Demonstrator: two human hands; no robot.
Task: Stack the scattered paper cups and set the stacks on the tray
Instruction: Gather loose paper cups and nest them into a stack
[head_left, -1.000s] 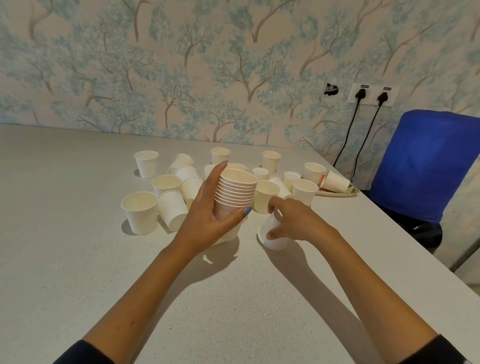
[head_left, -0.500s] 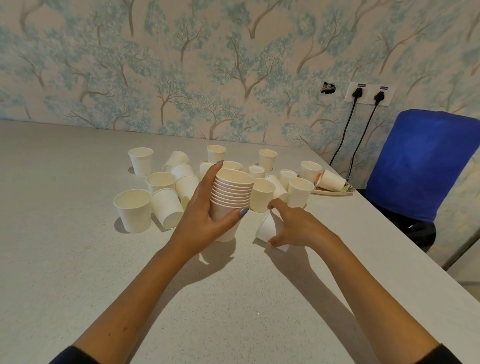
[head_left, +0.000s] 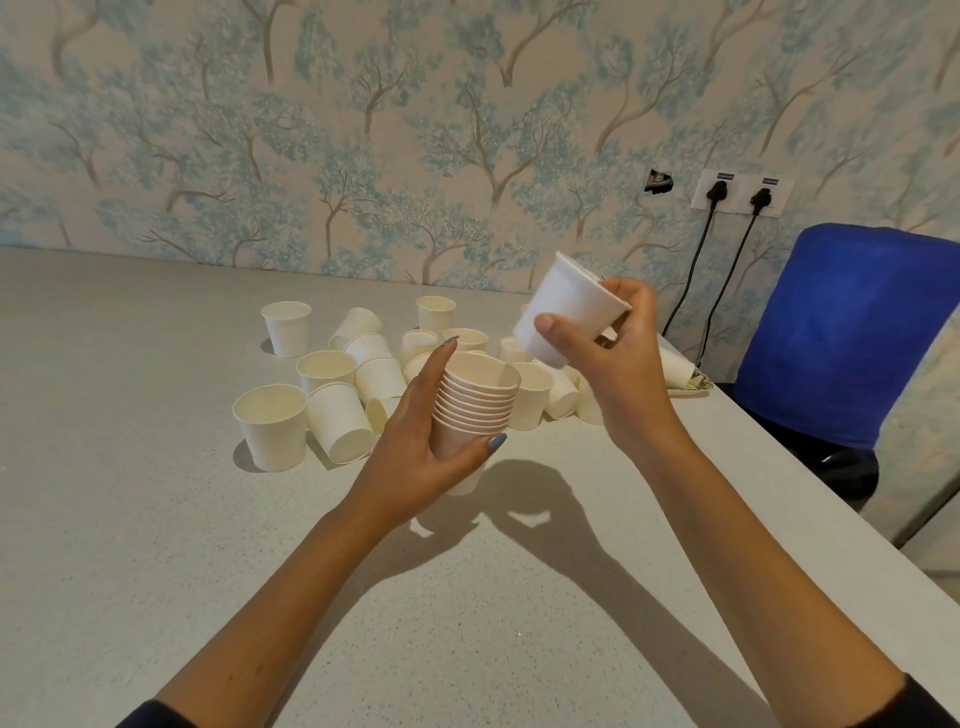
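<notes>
Above the pale speckled table, the left hand grips a stack of nested paper cups, thumb across its near side and fingers curled round the far side, the stack upright with its mouth open to the top and its base lifted just clear of the surface. To the right and higher, the right hand holds a single paper cup in the air, thumb pressed on the near wall and fingers wrapped behind it; this cup is tilted, its base pointing down and left toward the stack, its rim up and to the right, and it does not touch the stack. Behind both hands lie the scattered cups, some standing upright, some on their sides, crowded together and touching one another near the middle of the table. The tray shows only as a thin edge at the far right of the table, mostly hidden by the right hand, with a cup lying on its side on it. A blue chair stands beyond the table's right edge, under two plugged wall sockets
</notes>
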